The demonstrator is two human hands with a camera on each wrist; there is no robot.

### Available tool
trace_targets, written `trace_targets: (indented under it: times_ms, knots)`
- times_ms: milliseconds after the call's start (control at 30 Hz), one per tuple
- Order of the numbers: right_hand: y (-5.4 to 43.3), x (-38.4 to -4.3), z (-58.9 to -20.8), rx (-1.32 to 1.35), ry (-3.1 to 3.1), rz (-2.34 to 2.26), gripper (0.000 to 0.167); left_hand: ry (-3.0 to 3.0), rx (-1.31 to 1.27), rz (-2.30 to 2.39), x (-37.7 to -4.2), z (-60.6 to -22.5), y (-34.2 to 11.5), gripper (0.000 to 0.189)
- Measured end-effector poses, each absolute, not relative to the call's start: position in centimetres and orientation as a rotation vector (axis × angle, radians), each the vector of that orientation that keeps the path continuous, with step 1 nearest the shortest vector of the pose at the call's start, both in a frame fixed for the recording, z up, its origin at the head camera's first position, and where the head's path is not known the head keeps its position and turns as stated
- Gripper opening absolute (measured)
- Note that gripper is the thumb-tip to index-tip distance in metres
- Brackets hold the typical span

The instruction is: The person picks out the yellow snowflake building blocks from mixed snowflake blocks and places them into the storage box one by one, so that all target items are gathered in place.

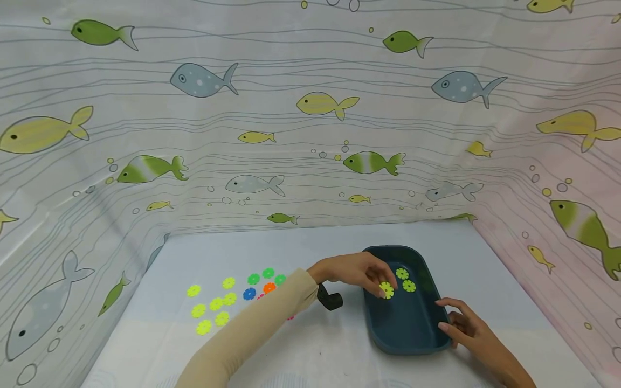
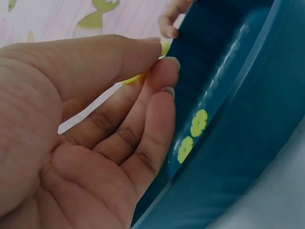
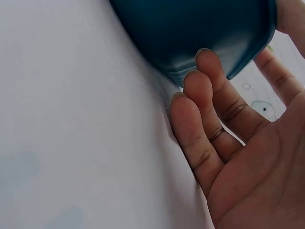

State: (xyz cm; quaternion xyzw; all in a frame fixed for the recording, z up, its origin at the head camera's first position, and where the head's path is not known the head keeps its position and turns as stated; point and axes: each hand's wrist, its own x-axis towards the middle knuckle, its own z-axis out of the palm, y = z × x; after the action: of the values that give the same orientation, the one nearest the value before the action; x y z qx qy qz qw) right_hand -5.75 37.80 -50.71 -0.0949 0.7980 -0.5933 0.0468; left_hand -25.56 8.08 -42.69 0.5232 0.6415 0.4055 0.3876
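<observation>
My left hand (image 1: 356,270) is over a dark teal tray (image 1: 409,328), pinching a yellow notched building disc (image 1: 386,290) between thumb and fingertips. In the left wrist view, the thumb and fingers mostly hide that disc (image 2: 165,46). Inside the tray lie two more discs of the same kind, one yellow disc (image 1: 402,274) just behind another yellow disc (image 1: 409,286). At the tray's right side, my right hand (image 1: 468,328) holds the rim. The right wrist view has several curled fingers (image 3: 190,114) against the outside of the tray wall (image 3: 209,28).
Several yellow discs (image 1: 215,304) lie loose on the white table (image 1: 301,355) to the left. Nearer the middle are green discs (image 1: 268,273), a blue disc (image 1: 249,293) and an orange disc (image 1: 269,288), partly behind the left sleeve (image 1: 257,328). Behind stands a fish-patterned curtain (image 1: 301,156).
</observation>
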Motion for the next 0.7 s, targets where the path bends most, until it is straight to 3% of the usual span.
trace_targets:
  times_ms: [700]
  knots:
    - [37.9,-5.8,-50.7,-0.35,2.416,-1.836,0.046,1.557,1.268,0.908,-25.6,-42.8,12.2,0.031]
